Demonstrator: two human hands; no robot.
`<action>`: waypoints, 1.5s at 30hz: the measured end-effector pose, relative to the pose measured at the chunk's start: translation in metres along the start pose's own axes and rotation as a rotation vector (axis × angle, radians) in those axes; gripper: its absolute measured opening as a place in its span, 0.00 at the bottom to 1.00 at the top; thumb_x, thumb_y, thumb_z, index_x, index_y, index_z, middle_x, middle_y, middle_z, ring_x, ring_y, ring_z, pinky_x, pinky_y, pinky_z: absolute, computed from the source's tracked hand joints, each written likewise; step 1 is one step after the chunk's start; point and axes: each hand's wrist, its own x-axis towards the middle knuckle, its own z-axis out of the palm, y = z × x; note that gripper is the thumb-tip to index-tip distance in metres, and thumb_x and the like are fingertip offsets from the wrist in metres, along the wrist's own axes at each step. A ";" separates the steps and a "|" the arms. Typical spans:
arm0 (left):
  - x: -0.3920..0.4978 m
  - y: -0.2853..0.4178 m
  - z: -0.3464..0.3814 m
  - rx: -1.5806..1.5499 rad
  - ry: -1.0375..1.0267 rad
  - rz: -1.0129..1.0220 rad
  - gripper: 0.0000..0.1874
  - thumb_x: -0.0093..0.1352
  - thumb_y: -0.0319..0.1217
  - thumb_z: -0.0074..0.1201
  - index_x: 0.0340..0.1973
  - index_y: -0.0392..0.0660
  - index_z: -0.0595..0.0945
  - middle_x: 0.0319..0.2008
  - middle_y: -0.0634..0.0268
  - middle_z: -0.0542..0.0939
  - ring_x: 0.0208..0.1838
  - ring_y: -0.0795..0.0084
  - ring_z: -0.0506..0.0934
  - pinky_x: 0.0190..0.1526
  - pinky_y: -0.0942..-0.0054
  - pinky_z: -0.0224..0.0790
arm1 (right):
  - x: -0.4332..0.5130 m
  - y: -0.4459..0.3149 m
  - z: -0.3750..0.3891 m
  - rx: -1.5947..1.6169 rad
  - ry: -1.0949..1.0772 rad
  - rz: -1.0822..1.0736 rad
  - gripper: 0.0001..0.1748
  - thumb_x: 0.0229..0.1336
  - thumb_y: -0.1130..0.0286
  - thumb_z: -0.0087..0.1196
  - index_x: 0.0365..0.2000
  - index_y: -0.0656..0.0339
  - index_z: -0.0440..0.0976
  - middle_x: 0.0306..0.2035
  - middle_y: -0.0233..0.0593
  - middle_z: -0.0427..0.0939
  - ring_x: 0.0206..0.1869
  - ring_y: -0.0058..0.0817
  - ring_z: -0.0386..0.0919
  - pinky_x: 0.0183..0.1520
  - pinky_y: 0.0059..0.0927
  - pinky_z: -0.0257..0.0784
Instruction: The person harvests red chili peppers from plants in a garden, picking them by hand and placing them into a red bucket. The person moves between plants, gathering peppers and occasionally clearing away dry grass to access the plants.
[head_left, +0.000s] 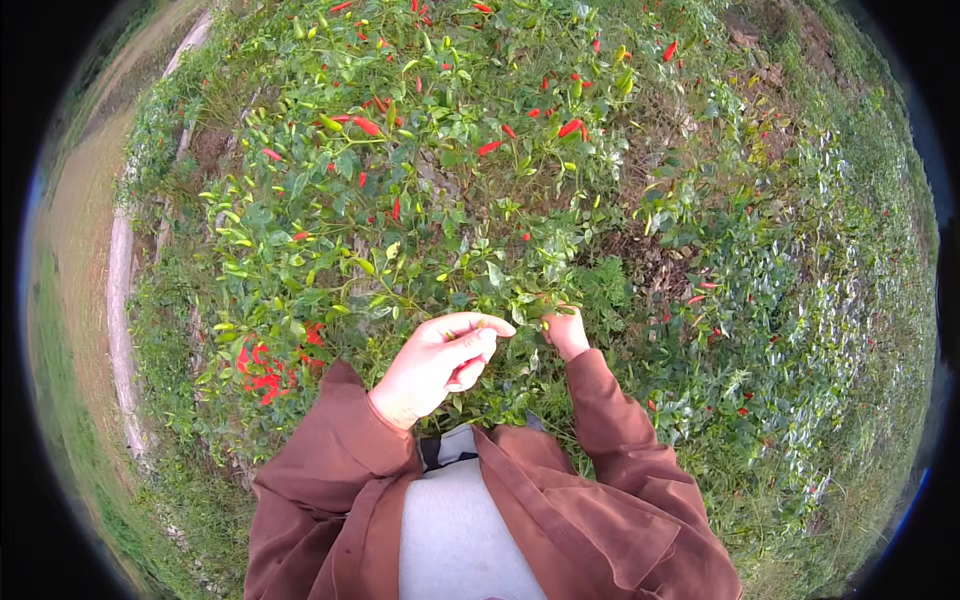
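Observation:
Chili pepper plants (450, 225) with red, green and yellowish pods fill the ground before me. My left hand (439, 364) is over the foliage, its thumb and fingertips close together; a small green-yellow bit shows at the fingers, but whether it is gripped is unclear. Just to the right, my right hand (564, 330) reaches into the leaves, its fingers partly hidden by foliage and a small yellow-green pod. Red chili peppers (367, 126) hang farther up among the stems. Left of my left sleeve lies a dense cluster of bright red chili peppers (266, 375).
A pale strip (120, 300) runs along the left side, with a brown and grassy field (75, 262) beyond it. More plants (795, 300) spread on the right, around a patch of dry leaves and soil (660, 262). Low greenery surrounds my body.

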 end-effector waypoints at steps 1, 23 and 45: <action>0.011 -0.010 0.007 0.098 0.028 -0.054 0.13 0.70 0.30 0.46 0.47 0.37 0.75 0.22 0.73 0.70 0.18 0.86 0.63 0.19 0.86 0.52 | -0.007 -0.008 0.052 -0.038 0.039 -0.235 0.14 0.51 0.77 0.51 0.41 0.65 0.77 0.18 0.31 0.74 0.17 0.22 0.70 0.21 0.25 0.65; 0.081 -0.119 -0.072 0.342 0.903 0.019 0.12 0.71 0.30 0.43 0.46 0.38 0.76 0.40 0.65 0.80 0.17 0.85 0.65 0.17 0.84 0.56 | 0.095 0.083 0.028 -0.552 -0.268 0.130 0.22 0.42 0.58 0.61 0.31 0.68 0.77 0.30 0.50 0.80 0.35 0.41 0.79 0.40 0.36 0.73; 0.075 -0.112 -0.083 0.198 0.834 0.053 0.12 0.71 0.28 0.41 0.46 0.37 0.75 0.39 0.62 0.80 0.18 0.83 0.67 0.19 0.83 0.57 | 0.100 0.066 0.036 -0.939 0.187 -0.375 0.20 0.47 0.58 0.55 0.37 0.62 0.71 0.29 0.43 0.76 0.30 0.41 0.78 0.33 0.39 0.73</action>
